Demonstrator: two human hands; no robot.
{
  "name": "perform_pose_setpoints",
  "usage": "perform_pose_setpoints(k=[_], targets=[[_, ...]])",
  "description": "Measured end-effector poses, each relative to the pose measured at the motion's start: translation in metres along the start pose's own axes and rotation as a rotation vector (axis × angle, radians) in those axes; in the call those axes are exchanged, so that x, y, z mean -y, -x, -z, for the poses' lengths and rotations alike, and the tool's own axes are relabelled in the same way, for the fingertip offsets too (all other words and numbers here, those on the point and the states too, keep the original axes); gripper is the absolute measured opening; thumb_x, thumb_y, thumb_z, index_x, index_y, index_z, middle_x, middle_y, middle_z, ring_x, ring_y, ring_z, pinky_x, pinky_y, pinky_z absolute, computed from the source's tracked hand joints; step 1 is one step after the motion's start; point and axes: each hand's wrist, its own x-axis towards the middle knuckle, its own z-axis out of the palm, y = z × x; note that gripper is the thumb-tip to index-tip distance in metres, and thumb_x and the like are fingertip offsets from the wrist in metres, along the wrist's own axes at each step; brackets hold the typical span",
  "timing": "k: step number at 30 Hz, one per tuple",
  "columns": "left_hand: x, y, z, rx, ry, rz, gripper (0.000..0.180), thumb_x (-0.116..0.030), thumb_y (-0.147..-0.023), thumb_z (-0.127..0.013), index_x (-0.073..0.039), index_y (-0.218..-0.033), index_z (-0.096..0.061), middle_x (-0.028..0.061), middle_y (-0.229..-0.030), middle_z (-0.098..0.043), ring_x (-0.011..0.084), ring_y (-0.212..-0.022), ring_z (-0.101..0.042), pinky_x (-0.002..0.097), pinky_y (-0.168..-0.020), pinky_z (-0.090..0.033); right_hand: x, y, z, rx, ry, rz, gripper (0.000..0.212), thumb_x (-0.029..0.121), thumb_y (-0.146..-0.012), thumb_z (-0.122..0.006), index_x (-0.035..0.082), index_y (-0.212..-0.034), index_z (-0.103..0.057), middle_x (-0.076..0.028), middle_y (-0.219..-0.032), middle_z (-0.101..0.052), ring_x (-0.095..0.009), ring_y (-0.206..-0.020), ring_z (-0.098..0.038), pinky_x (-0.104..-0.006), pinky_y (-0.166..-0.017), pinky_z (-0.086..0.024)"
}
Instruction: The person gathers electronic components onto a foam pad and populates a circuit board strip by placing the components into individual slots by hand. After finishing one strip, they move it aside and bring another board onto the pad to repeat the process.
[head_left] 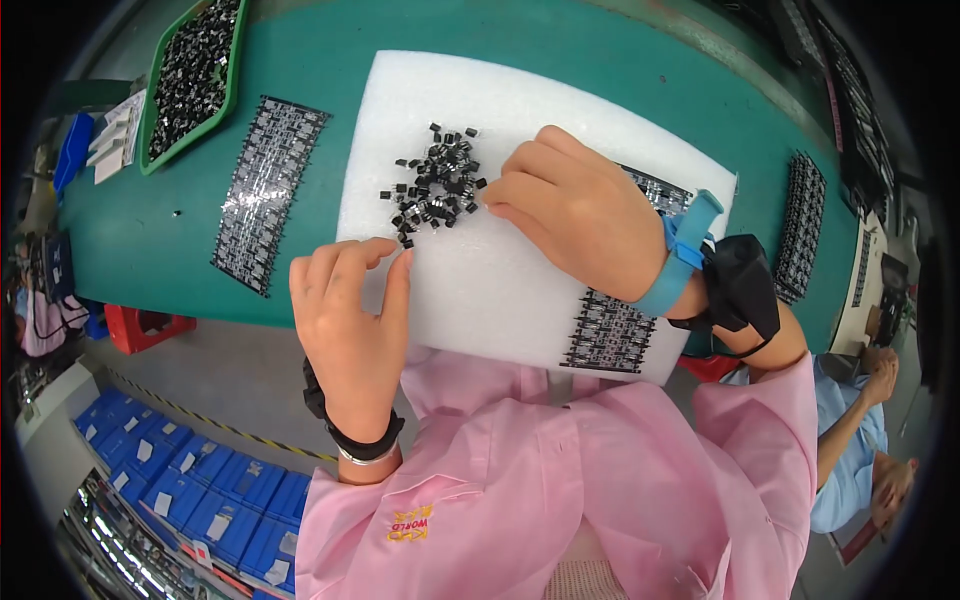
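On a white foam sheet (490, 290) lies a loose pile of small black electronic components (438, 185) with shiny metal leads. At the pile's near edge, my left hand (350, 310) has its thumb and index finger closing on one small black component (407, 243). My right hand (580, 205) pinches at the right side of the pile, with a small black component (481, 183) at its fingertips. Beneath my right wrist, which wears a blue strap (680, 265), lies a panel of small circuit boards (612, 335); the wrist hides its middle.
Left of the foam, another circuit board panel (268, 195) lies on the green table (310, 50). Beyond it stands a green tray (148, 135) full of components. More panels (802, 225) are at the right. Blue bins (215, 520) stand lower left; a person in blue (850, 430) sits right.
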Motion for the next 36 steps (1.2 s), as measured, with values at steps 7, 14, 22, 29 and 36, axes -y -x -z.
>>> perform_pose_setpoints(k=[7,14,22,29,36], targets=[[0.002,0.000,-0.004,0.000,0.044,-0.006,0.016,-0.006,-0.077,-0.078,-0.007,-0.090,-0.069,0.0050,-0.090,-0.064,0.0261,-0.084,-0.055,0.0365,-0.074,-0.045,0.004,0.005,0.010,0.023,-0.057,0.002,0.014,0.006,-0.079,-0.073,0.006,-0.091,-0.066,-0.006,-0.089,-0.059,-0.026,-0.084,-0.055,-0.0355,-0.071,-0.049],[0.003,-0.001,-0.004,0.011,0.054,-0.044,0.015,-0.004,-0.077,-0.077,-0.007,-0.090,-0.069,0.0053,-0.089,-0.064,0.0263,-0.083,-0.055,0.0361,-0.073,-0.045,0.003,0.008,0.007,-0.004,-0.097,-0.022,0.018,0.006,-0.077,-0.075,0.006,-0.093,-0.067,-0.006,-0.090,-0.060,-0.025,-0.083,-0.056,-0.0348,-0.069,-0.049],[-0.001,0.000,0.003,0.090,0.116,-0.113,0.014,-0.002,-0.076,-0.078,-0.005,-0.087,-0.072,0.0038,-0.085,-0.067,0.0206,-0.080,-0.058,0.0317,-0.070,-0.046,0.008,0.020,0.015,0.065,0.148,0.160,0.024,0.004,-0.071,-0.076,0.005,-0.094,-0.070,-0.007,-0.088,-0.062,-0.025,-0.076,-0.056,-0.0339,-0.063,-0.049],[-0.004,0.005,0.002,0.141,0.168,-0.054,0.015,-0.007,-0.076,-0.079,-0.005,-0.085,-0.066,0.0044,-0.081,-0.062,0.0254,-0.079,-0.054,0.0361,-0.068,-0.044,0.007,0.022,0.018,0.008,-0.042,0.053,0.022,0.005,-0.073,-0.077,0.003,-0.093,-0.070,-0.007,-0.088,-0.062,-0.025,-0.076,-0.056,-0.0336,-0.064,-0.049],[-0.015,0.010,-0.009,0.113,0.076,0.018,0.023,-0.015,-0.074,-0.083,-0.005,-0.075,-0.062,0.0038,-0.077,-0.060,0.0243,-0.076,-0.053,0.0360,-0.066,-0.043,0.008,0.020,0.014,-0.009,-0.056,-0.001,0.020,0.005,-0.073,-0.079,0.003,-0.091,-0.070,-0.006,-0.087,-0.061,-0.024,-0.077,-0.056,-0.0335,-0.064,-0.048]])
